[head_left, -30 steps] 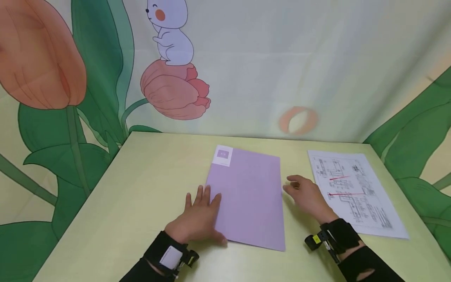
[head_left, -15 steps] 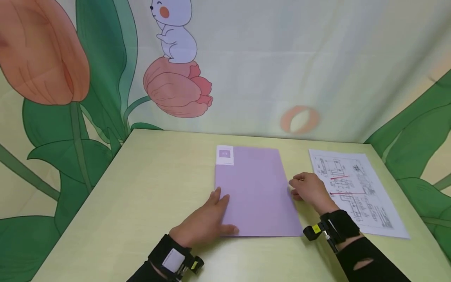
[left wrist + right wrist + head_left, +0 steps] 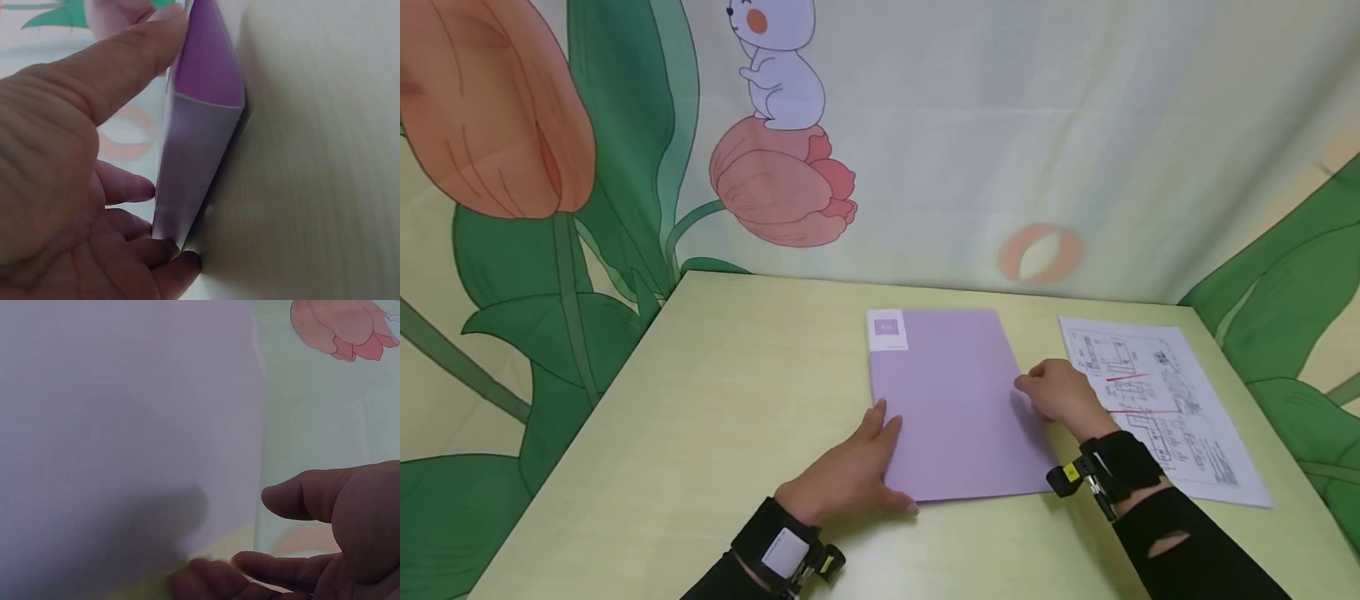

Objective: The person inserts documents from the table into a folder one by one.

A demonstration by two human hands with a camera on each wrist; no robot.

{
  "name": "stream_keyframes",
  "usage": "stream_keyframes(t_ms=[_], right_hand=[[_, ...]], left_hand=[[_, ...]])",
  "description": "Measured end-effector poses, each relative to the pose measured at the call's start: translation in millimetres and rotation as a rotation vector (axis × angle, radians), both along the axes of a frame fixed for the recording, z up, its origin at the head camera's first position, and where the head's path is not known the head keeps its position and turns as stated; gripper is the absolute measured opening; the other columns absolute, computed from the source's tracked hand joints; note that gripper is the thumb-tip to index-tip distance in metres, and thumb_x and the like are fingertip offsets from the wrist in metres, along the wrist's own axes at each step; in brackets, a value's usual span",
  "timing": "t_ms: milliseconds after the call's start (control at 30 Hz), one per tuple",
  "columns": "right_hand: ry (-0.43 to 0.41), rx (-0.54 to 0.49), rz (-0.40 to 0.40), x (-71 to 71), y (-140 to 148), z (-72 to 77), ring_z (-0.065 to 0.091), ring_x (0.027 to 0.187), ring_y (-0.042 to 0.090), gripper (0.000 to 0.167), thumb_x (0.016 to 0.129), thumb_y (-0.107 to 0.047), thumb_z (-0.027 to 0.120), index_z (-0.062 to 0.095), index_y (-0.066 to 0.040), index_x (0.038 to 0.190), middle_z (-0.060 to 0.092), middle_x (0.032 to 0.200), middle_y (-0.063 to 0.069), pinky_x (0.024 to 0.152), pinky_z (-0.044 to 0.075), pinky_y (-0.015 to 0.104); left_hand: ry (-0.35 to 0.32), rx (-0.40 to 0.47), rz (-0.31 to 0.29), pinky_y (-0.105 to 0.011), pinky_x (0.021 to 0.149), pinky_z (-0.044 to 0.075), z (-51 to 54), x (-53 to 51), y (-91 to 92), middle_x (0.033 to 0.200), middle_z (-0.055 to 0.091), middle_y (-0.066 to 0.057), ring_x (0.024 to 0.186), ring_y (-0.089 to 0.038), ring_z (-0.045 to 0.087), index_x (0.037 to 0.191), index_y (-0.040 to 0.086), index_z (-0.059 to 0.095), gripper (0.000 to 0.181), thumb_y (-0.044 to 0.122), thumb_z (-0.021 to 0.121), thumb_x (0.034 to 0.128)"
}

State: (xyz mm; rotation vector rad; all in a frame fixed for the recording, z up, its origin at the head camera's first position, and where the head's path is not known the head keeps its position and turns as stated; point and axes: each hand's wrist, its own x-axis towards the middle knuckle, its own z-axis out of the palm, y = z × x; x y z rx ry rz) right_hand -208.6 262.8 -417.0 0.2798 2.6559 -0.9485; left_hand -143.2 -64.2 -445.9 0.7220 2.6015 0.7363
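Note:
A purple folder [image 3: 955,417] with a white label [image 3: 887,329] at its upper left lies on the table. My left hand [image 3: 850,467] rests along its left side. In the left wrist view, fingertips touch the folder's spine [image 3: 195,153] while the thumb [image 3: 125,65] lies over the cover's edge. The folder's end shows a wedge-shaped gap between its covers. At the right edge, my right hand [image 3: 1063,396] has its thumb and index finger beside the cover. The right wrist view shows thumb and fingers apart, with nothing visible between them.
Printed sheets [image 3: 1180,442] with line drawings and red marks lie to the right, partly behind my right forearm. A printed curtain [image 3: 925,167] hangs along the back edge of the pale table [image 3: 700,400].
The folder has turned and shifted slightly right, with its right side moving outward. My left hand has moved right along with it. My right hand has come to the folder's right edge.

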Motion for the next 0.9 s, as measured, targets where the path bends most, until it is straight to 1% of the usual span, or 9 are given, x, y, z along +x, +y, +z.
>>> stream_keyframes(t_ms=[33, 100, 200, 300, 433, 567, 700, 800, 900], right_hand=[[0.004, 0.048, 0.014, -0.2, 1, 3.2, 0.069, 0.079, 0.024, 0.054, 0.102, -0.031, 0.056, 0.060, 0.013, 0.133, 0.072, 0.104, 0.023, 0.067, 0.052, 0.034], [0.002, 0.093, 0.031, -0.6, 1, 7.2, 0.070, 0.076, 0.025, 0.052, 0.101, -0.032, 0.055, 0.064, 0.012, 0.127, 0.073, 0.098, 0.021, 0.065, 0.049, 0.034], [-0.013, 0.083, 0.032, -1.0, -1, 7.5, 0.069, 0.072, 0.024, 0.044, 0.100, -0.032, 0.056, 0.070, 0.007, 0.112, 0.071, 0.080, 0.013, 0.062, 0.045, 0.033], [-0.019, 0.023, -0.002, 0.1, 0, 4.7, 0.069, 0.073, 0.022, 0.040, 0.101, -0.030, 0.057, 0.070, 0.007, 0.108, 0.070, 0.078, 0.010, 0.064, 0.050, 0.033], [-0.023, -0.054, -0.056, 1.2, 6, -0.9, 0.070, 0.075, 0.021, 0.040, 0.103, -0.028, 0.058, 0.067, 0.009, 0.115, 0.072, 0.087, 0.013, 0.069, 0.058, 0.034], [-0.026, -0.107, -0.082, 0.9, 13, -6.5, 0.068, 0.075, 0.019, 0.040, 0.102, -0.028, 0.060, 0.066, 0.010, 0.115, 0.073, 0.088, 0.013, 0.068, 0.058, 0.032], [-0.064, -0.192, -0.097, 1.9, 16, -8.7, 0.066, 0.075, 0.019, 0.036, 0.102, -0.028, 0.062, 0.066, 0.008, 0.109, 0.072, 0.087, 0.010, 0.068, 0.056, 0.031], [-0.078, -0.147, -0.081, 2.1, 15, -5.4, 0.067, 0.073, 0.020, 0.033, 0.102, -0.028, 0.062, 0.066, 0.005, 0.101, 0.070, 0.084, 0.009, 0.068, 0.056, 0.032], [-0.049, -0.032, -0.037, -1.1, 12, 1.3, 0.069, 0.068, 0.021, 0.035, 0.100, -0.029, 0.060, 0.067, 0.004, 0.091, 0.070, 0.079, 0.010, 0.067, 0.055, 0.033]], left_hand=[[0.013, -0.013, -0.005, -0.045, 0.124, 0.036, 0.6, 1.3, 0.3, 0.175, 0.006, -0.026, 0.162, -0.038, 0.019, 0.165, -0.001, 0.026, 0.122, 0.050, 0.093, 0.0770], [0.037, -0.045, -0.014, -0.045, 0.124, 0.035, 2.5, 3.7, -0.6, 0.175, 0.007, -0.027, 0.162, -0.040, 0.017, 0.165, -0.002, 0.027, 0.123, 0.049, 0.094, 0.0755], [0.050, -0.080, -0.032, -0.045, 0.124, 0.037, 6.1, 6.2, -3.7, 0.174, 0.009, -0.028, 0.162, -0.041, 0.017, 0.164, -0.004, 0.028, 0.121, 0.046, 0.095, 0.0759], [0.041, -0.081, -0.048, -0.045, 0.123, 0.037, 8.4, 6.7, -6.1, 0.174, 0.009, -0.027, 0.161, -0.041, 0.017, 0.164, -0.004, 0.028, 0.117, 0.041, 0.094, 0.0775], [0.030, -0.067, -0.065, -0.046, 0.124, 0.037, 9.4, 5.1, -8.2, 0.175, 0.008, -0.026, 0.162, -0.041, 0.016, 0.164, -0.003, 0.027, 0.113, 0.034, 0.092, 0.0789], [0.019, -0.059, -0.077, -0.045, 0.124, 0.036, 9.0, 1.3, -10.6, 0.176, 0.006, -0.023, 0.163, -0.039, 0.012, 0.165, -0.002, 0.026, 0.110, 0.027, 0.089, 0.0796], [0.012, -0.057, -0.098, -0.045, 0.123, 0.038, 7.9, -2.1, -12.4, 0.176, 0.005, -0.023, 0.163, -0.038, 0.013, 0.165, -0.002, 0.026, 0.108, 0.026, 0.088, 0.0810], [0.007, -0.056, -0.114, -0.045, 0.122, 0.039, 7.0, -3.5, -12.3, 0.176, 0.005, -0.022, 0.163, -0.037, 0.014, 0.166, -0.001, 0.025, 0.108, 0.027, 0.088, 0.0821], [0.005, -0.050, -0.118, -0.044, 0.122, 0.039, 6.2, -5.0, -11.9, 0.176, 0.005, -0.022, 0.163, -0.037, 0.014, 0.166, 0.000, 0.024, 0.109, 0.027, 0.088, 0.0821]])
